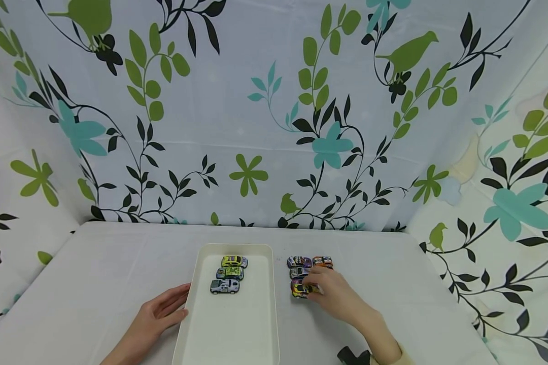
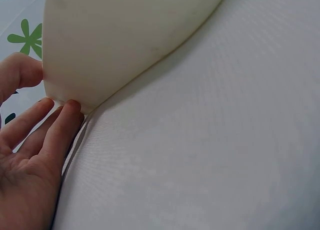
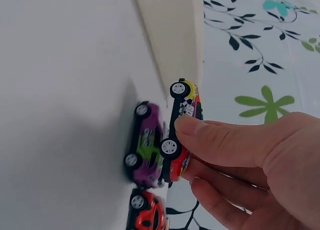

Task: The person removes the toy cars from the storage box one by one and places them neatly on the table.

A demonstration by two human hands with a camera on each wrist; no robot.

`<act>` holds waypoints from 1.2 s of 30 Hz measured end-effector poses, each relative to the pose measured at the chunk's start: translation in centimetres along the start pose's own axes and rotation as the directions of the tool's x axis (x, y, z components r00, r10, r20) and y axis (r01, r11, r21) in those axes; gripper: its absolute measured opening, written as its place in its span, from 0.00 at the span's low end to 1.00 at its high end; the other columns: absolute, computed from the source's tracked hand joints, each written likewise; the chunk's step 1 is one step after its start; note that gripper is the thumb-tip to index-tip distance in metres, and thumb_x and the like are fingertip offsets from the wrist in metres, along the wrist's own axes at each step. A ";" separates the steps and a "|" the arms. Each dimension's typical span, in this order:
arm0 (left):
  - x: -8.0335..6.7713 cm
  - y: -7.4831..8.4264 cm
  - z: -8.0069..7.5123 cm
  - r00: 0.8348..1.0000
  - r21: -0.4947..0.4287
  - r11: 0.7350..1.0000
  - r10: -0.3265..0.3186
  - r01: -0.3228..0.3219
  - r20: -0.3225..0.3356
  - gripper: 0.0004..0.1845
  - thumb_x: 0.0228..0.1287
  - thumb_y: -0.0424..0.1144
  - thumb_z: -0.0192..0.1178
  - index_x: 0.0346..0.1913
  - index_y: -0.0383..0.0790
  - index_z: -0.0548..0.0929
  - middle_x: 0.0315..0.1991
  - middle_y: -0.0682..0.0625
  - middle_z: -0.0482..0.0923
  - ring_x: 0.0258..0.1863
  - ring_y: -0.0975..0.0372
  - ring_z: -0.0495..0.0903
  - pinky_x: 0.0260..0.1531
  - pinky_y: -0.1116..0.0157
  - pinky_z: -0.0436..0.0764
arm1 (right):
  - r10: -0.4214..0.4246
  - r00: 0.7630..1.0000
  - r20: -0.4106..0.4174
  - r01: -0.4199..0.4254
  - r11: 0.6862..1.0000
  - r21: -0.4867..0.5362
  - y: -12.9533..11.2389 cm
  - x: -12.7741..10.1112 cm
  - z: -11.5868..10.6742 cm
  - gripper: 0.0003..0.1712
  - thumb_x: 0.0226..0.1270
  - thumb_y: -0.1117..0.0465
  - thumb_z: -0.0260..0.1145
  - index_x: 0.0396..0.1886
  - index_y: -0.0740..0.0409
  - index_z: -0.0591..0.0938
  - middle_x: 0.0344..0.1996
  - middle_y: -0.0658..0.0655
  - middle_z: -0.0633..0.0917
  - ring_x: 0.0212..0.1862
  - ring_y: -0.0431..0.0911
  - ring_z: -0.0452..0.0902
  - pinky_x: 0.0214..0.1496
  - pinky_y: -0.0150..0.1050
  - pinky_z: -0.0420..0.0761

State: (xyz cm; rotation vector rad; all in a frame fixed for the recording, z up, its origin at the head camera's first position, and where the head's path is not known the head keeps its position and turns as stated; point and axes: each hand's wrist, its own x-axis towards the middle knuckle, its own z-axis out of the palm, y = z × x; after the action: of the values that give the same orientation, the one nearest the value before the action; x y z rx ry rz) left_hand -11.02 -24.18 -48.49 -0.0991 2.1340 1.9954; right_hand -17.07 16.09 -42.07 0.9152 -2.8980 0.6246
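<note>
My right hand (image 1: pixel 335 294) pinches a yellow, red and black toy car (image 3: pixel 181 125) between thumb and fingers; the thumb lies on its side in the right wrist view. Close beside it there are a purple and green toy car (image 3: pixel 146 142) and a red toy car (image 3: pixel 145 212). Around that hand in the head view sit a purple car (image 1: pixel 299 261), an orange car (image 1: pixel 323 261) and a silver-toned car (image 1: pixel 298 272), partly covered. My left hand (image 1: pixel 152 319) touches the left side of a cream tray (image 1: pixel 237 332), its fingers fairly straight. The left wrist view shows fingertips (image 2: pixel 72 105) against the tray's wall.
Inside the tray, near its far end, stand a yellow car (image 1: pixel 234 261), a green and yellow car (image 1: pixel 230 272) and a silver car (image 1: pixel 225 287) in a column. White cloth covers the table (image 1: pixel 118 268). Leaf-and-bird patterned curtains (image 1: pixel 246 101) hang behind and at both sides.
</note>
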 end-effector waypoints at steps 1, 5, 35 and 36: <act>0.0 0.0 0.0 1.000 0.002 1.000 0.001 -0.001 0.003 0.36 0.67 0.40 0.65 0.74 0.36 0.63 0.75 0.40 0.62 0.58 0.81 0.73 0.57 0.72 0.79 | 0.009 1.000 -0.004 -0.009 1.000 0.003 0.2 -0.2 0.0 0.13 0.56 0.68 0.76 0.41 0.56 0.88 0.37 0.47 0.84 0.43 0.44 0.80 0.46 0.43 0.83; 0.0 0.0 -0.1 1.000 0.002 1.000 0.013 -0.013 0.014 0.36 0.68 0.39 0.65 0.75 0.35 0.63 0.75 0.39 0.62 0.58 0.81 0.73 0.56 0.74 0.79 | 0.038 0.999 -0.017 -0.038 0.999 0.002 1.2 -0.8 0.0 0.13 0.55 0.69 0.76 0.41 0.56 0.88 0.37 0.47 0.83 0.42 0.43 0.80 0.46 0.43 0.83; -0.1 -0.3 -0.1 1.000 -0.012 1.000 0.027 -0.027 0.016 0.36 0.67 0.38 0.65 0.74 0.35 0.64 0.75 0.39 0.62 0.58 0.81 0.73 0.55 0.76 0.78 | 0.145 0.989 -0.042 -0.145 0.989 -0.001 4.6 -3.1 -0.5 0.14 0.53 0.72 0.76 0.39 0.54 0.88 0.37 0.45 0.84 0.43 0.44 0.83 0.48 0.44 0.85; -0.1 -0.3 -0.1 0.999 -0.011 0.999 0.031 -0.031 0.017 0.36 0.67 0.37 0.65 0.74 0.35 0.64 0.75 0.39 0.62 0.59 0.80 0.73 0.55 0.77 0.77 | 0.149 0.988 -0.046 -0.149 0.989 0.001 4.8 -3.1 -0.5 0.14 0.53 0.72 0.76 0.39 0.54 0.88 0.37 0.45 0.84 0.43 0.44 0.83 0.48 0.44 0.85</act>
State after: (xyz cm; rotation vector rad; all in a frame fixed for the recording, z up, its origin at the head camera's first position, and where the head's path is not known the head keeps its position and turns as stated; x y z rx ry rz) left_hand -10.85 -24.29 -48.74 -0.0504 2.1267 2.0175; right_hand -17.21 21.50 -43.87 0.6784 -2.9450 0.6416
